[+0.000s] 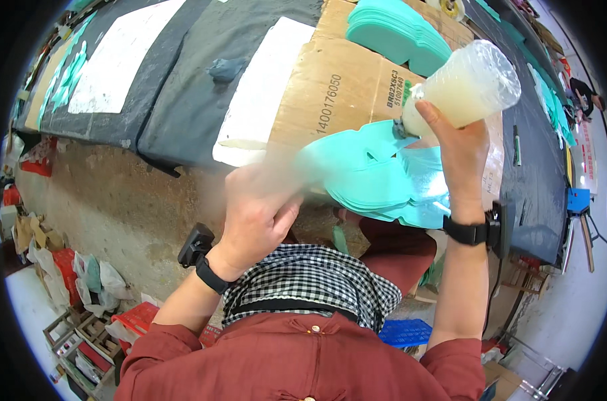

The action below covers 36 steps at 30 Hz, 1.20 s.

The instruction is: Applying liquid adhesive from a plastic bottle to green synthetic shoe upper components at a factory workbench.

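My right hand (pixel 454 152) grips a clear plastic squeeze bottle (pixel 469 85) of milky white liquid, tipped with its nozzle down over a stack of teal cut-out pieces (pixel 384 177) lying on a flattened cardboard sheet (pixel 337 87). One teal piece (pixel 323 164) is pinched in my left hand (pixel 260 214); it is blurred by motion, at the stack's left edge. Both wrists wear black bands with small devices.
A second stack of teal pieces (pixel 397 33) sits farther back on the cardboard. Dark grey mats (pixel 203 87) with white sheets (pixel 119 60) cover the bench to the left. Bags and crates (pixel 83 321) lie on the floor at lower left. A blue crate (pixel 404 332) sits below.
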{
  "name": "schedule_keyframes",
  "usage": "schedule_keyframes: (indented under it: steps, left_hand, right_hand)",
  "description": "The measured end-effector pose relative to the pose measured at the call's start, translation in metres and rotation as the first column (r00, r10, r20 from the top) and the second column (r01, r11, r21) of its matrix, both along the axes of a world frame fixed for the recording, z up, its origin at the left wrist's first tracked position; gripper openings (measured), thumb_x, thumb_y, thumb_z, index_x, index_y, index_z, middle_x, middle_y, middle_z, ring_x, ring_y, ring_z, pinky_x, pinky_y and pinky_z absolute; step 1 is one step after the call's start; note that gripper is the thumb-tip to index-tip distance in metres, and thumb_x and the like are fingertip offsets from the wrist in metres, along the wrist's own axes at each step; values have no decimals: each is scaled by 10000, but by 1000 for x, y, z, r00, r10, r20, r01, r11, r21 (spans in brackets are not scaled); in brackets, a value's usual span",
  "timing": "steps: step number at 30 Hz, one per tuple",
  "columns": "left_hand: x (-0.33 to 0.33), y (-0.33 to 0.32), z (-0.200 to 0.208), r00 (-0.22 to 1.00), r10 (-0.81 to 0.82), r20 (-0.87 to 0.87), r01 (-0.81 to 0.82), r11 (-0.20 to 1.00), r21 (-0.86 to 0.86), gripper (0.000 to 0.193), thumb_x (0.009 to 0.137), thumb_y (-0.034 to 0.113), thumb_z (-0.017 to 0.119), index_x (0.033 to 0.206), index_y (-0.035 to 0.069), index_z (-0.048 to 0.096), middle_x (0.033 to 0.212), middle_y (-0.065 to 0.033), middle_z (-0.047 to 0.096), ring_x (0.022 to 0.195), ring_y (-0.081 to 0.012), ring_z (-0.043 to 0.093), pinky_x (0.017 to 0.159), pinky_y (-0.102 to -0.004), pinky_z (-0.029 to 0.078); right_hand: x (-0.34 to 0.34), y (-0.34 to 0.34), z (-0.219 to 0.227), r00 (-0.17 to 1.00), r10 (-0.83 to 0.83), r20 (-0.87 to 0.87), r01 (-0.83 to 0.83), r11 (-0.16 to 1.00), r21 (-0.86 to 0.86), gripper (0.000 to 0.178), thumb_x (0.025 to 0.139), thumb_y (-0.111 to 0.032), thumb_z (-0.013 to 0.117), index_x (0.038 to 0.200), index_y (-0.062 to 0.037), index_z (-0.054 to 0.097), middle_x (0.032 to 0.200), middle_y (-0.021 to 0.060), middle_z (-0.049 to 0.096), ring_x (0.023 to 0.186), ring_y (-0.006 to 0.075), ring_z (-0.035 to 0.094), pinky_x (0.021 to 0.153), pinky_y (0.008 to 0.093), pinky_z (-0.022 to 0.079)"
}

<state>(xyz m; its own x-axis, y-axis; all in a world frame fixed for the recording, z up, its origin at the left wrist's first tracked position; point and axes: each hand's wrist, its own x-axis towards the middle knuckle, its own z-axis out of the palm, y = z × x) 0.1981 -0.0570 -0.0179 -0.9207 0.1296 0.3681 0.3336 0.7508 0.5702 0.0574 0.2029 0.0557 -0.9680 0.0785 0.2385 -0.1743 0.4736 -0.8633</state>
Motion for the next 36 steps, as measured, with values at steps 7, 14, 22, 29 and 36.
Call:
schedule_keyframes:
  steps: [7,14,22,29,36]
  left_hand:
    - [17,-15,-15,998,57,-37,-57,998,21,311,802,84,774,1112,98,754,1182,-57,697,1150,-295,590,1021,-433,413]
    - [27,-29,-13,983,126,-133,-115,989,93,297,735,35,675,1014,113,741,1039,-75,691,993,-328,613,894,-470,436]
    - [20,-33,-12,991,127,-38,-126,991,37,245,771,30,747,1012,73,745,1101,-74,690,1121,-318,589,1005,-422,430]
    - [-12,-15,3,999,9,-48,-7,999,46,322,766,64,751,1084,95,716,1191,-87,652,1184,-321,559,1030,-442,422]
    - [-2,-29,-13,996,81,-32,-81,997,4,345,753,80,744,1090,53,674,1146,-117,638,1142,-327,560,1017,-432,429]
  right_hand:
    - [51,-73,-12,930,353,-104,-343,934,100,301,784,-129,872,1042,-23,759,979,138,774,862,251,755,743,366,579]
    - [70,-76,-23,722,656,-222,-540,734,412,365,730,-90,825,1072,-16,718,1009,167,740,855,377,716,731,412,577]
    - [73,-34,-27,776,628,53,-539,617,574,605,793,-283,919,1317,-117,666,1304,33,692,1174,218,655,1008,370,510]
    - [25,-25,-5,951,309,-2,-309,951,-11,260,866,-112,845,1074,13,755,1002,82,772,879,181,725,795,335,571]
    - [60,-27,-25,847,465,-259,-206,736,645,364,814,-54,827,1165,-36,733,1106,96,762,897,293,737,809,394,585]
